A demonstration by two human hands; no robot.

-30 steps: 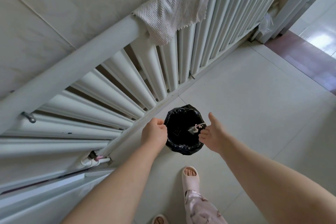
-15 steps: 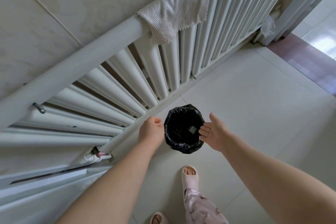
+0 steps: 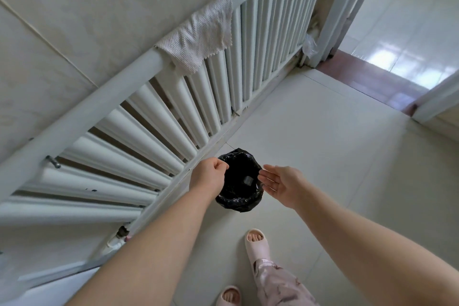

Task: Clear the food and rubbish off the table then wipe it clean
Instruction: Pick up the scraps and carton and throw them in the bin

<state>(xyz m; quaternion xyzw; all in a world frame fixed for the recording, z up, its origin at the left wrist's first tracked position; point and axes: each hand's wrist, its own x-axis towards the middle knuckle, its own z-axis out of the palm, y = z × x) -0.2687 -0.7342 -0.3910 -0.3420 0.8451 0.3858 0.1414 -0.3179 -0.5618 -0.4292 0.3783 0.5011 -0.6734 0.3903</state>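
Scrap [image 3: 247,179] has left my right hand [image 3: 280,185] (fingers flat, empty) and lies in the bin [image 3: 238,202]. Left hand [image 3: 207,177] curled by the rim, grip unclear. One piece cleared.

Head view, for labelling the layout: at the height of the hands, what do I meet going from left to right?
In order: radiator → left hand → bin lined with a black bag → right hand → floor tiles.

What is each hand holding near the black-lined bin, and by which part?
The right hand is open and holds nothing. The left hand is curled beside the rim of the bin; whether it holds anything cannot be told.
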